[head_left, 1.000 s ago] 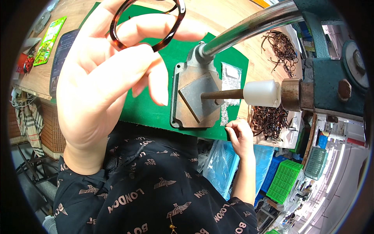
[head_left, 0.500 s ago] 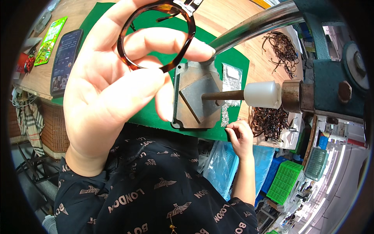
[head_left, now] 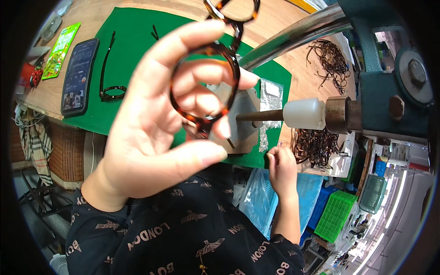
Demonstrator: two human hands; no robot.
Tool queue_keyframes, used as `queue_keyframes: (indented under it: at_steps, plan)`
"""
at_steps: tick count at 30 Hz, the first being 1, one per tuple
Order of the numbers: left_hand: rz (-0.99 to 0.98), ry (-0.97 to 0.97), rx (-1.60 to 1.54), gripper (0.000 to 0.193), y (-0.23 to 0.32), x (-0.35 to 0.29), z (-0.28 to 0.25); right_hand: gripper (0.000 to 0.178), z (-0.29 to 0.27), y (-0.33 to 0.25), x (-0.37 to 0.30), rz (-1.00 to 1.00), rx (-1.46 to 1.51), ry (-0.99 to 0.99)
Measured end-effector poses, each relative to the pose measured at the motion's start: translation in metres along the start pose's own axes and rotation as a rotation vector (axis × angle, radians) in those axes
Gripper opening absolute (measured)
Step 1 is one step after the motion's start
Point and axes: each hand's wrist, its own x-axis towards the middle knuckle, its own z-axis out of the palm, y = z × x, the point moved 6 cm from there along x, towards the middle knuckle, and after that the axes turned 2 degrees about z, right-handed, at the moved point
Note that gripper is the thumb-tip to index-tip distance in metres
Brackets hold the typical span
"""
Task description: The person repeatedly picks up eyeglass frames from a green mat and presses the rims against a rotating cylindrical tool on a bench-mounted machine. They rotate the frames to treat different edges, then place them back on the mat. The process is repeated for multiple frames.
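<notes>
Raised close to the camera, my left hand [head_left: 137, 128] holds a tortoiseshell eyeglass frame [head_left: 237, 71] with its two round rims one above the other. My index finger rests near the bridge and the other fingers curl behind the lower rim, while the thumb stands a little apart below. Lower right, my right hand [head_left: 283, 167] rests at the near edge of the green mat [head_left: 133, 41], its fingers curled in; what they hold, if anything, is hidden. Beside it lie small shiny metal parts [head_left: 263, 140] and a clear plastic bag [head_left: 271, 96].
A bench press [head_left: 376, 101] with a white collar [head_left: 302, 113] and a rod reaches over a metal plate [head_left: 247, 103]. Dark temple arms [head_left: 316, 149] lie in piles at right. A pair of glasses [head_left: 113, 93] and a phone [head_left: 80, 75] sit at left.
My left hand has moved down and right with the eyeglass frame, which now shows both rims. The glasses on the mat have come into sight. My right hand has curled in slightly.
</notes>
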Motion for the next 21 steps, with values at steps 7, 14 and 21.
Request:
queue_keyframes:
  at_steps: [7,14,21]
  plan:
    - [-0.019,-0.342,0.066,0.088,-0.035,-0.016,0.031,0.015,-0.052,-0.082,0.003,-0.271,0.670,0.198]
    - [-0.029,-0.356,0.119,0.078,-0.031,-0.019,0.034,0.011,-0.061,-0.129,0.026,-0.501,0.661,0.183]
    - [0.023,-0.353,0.268,0.075,-0.025,-0.020,0.035,0.011,-0.063,-0.132,0.029,-0.546,0.607,0.172]
